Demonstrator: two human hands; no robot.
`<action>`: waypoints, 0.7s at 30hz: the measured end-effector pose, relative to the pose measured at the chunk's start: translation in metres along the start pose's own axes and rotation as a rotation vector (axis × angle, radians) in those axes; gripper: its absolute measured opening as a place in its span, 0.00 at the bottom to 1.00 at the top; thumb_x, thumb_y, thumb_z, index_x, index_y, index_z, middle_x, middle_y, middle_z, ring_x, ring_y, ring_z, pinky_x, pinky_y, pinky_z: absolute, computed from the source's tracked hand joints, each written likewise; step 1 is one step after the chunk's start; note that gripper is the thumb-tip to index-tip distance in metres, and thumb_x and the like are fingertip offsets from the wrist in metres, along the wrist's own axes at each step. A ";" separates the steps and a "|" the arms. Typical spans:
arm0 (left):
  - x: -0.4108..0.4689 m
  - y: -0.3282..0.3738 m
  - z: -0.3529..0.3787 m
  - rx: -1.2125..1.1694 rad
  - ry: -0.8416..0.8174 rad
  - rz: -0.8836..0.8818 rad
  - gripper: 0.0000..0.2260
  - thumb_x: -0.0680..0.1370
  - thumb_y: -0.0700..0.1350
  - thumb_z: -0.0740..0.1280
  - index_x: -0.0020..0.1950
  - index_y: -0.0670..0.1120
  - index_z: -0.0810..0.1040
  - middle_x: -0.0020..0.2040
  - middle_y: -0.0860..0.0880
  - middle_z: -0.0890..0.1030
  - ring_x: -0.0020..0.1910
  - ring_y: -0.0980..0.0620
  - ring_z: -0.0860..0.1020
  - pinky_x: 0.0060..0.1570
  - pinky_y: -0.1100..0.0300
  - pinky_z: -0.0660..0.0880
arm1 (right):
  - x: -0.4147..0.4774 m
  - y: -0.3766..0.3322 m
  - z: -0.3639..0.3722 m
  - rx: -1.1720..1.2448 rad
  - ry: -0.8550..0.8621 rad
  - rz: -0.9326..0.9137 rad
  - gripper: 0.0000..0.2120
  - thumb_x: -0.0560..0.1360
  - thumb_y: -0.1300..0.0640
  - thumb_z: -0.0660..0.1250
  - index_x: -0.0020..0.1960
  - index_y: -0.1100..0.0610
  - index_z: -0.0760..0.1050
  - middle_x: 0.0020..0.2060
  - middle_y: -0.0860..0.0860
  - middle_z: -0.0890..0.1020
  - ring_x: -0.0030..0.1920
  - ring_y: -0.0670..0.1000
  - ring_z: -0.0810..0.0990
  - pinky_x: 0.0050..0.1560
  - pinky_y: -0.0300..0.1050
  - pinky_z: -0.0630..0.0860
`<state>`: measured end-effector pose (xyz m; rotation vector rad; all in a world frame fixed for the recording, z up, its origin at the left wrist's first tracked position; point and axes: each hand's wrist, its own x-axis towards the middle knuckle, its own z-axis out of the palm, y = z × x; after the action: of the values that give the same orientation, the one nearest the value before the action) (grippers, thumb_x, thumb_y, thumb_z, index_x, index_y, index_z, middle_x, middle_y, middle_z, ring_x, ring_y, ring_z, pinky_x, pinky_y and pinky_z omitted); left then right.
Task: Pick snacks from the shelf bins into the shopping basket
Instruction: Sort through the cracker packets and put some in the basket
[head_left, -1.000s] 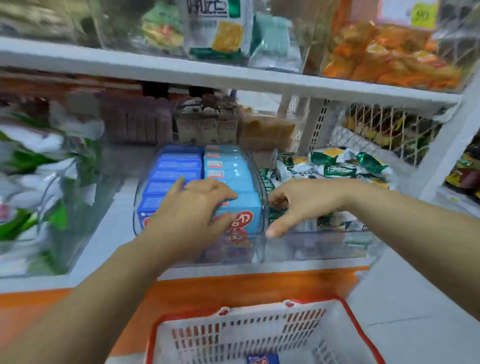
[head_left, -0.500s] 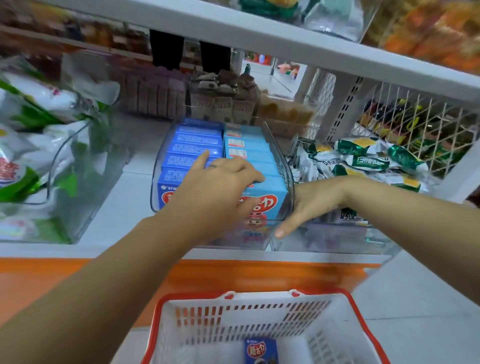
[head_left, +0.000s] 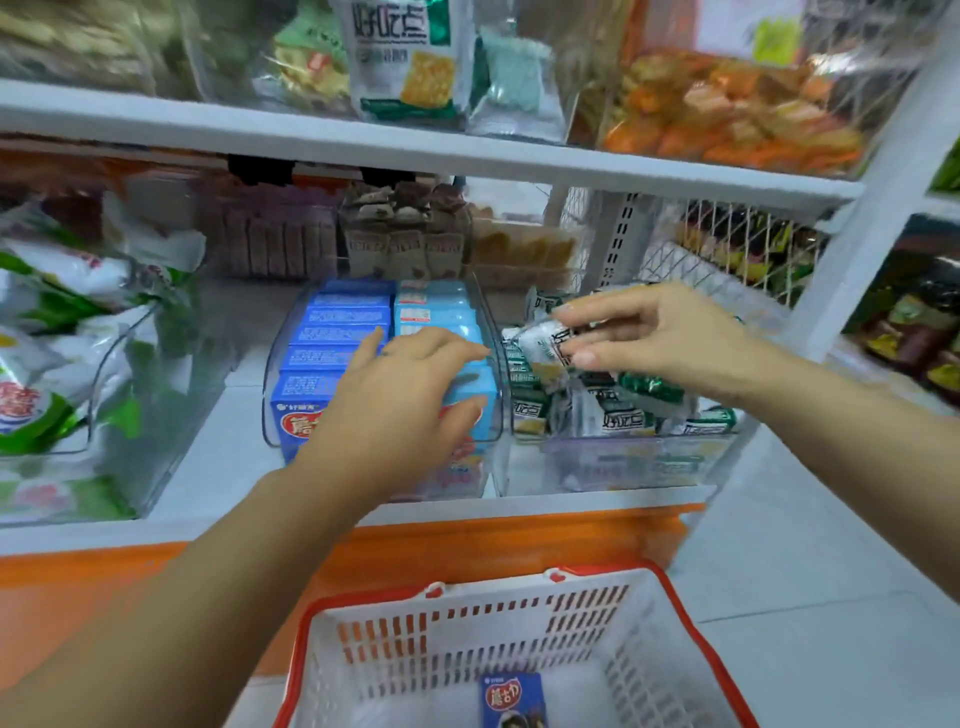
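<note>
A clear shelf bin (head_left: 272, 400) holds rows of dark blue and light blue snack boxes. My left hand (head_left: 400, 400) grips the front light blue box (head_left: 475, 384), fingers over its top and thumb on its face. To the right, a second clear bin (head_left: 623, 462) is full of green-and-white snack packets. My right hand (head_left: 649, 338) pinches one such packet (head_left: 543, 345), lifted above that pile. Below stands the white shopping basket with a red rim (head_left: 691, 613), and a dark blue snack box (head_left: 511, 699) lies in it.
A clear bin of green-and-white bags (head_left: 67, 374) fills the left of the shelf. Behind are brown packs (head_left: 405, 234). The upper shelf board (head_left: 415, 150) hangs just above, carrying cracker bags and orange snacks. A white upright post (head_left: 872, 208) and wire mesh stand on the right.
My right hand has risen from the front of the right bin and now holds a green-and-white packet. My left hand stays on the light blue box. The camera has tilted up.
</note>
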<state>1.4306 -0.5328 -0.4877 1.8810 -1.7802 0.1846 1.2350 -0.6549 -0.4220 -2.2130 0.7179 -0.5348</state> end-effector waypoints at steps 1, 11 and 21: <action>-0.002 0.007 0.001 -0.012 0.025 0.007 0.18 0.78 0.53 0.63 0.68 0.53 0.72 0.65 0.54 0.74 0.66 0.50 0.70 0.72 0.47 0.52 | -0.005 0.002 0.001 0.048 0.044 -0.017 0.23 0.55 0.43 0.74 0.51 0.44 0.81 0.51 0.39 0.83 0.50 0.41 0.83 0.57 0.39 0.77; -0.030 0.038 0.033 -0.151 -0.041 -0.056 0.19 0.79 0.51 0.64 0.70 0.53 0.69 0.66 0.54 0.72 0.63 0.51 0.72 0.64 0.54 0.68 | -0.031 0.050 0.035 0.491 0.267 0.064 0.16 0.56 0.45 0.75 0.43 0.47 0.84 0.45 0.51 0.86 0.50 0.52 0.84 0.62 0.54 0.75; -0.047 0.061 0.045 -0.760 -0.131 -0.299 0.11 0.75 0.47 0.70 0.56 0.55 0.76 0.50 0.58 0.81 0.48 0.63 0.80 0.50 0.65 0.75 | -0.078 0.042 0.068 0.698 0.220 0.061 0.10 0.64 0.60 0.70 0.45 0.55 0.81 0.33 0.49 0.84 0.35 0.46 0.82 0.42 0.37 0.78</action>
<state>1.3549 -0.5115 -0.5297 1.5662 -1.3363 -0.6473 1.2008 -0.5942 -0.5086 -1.4941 0.5883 -0.8567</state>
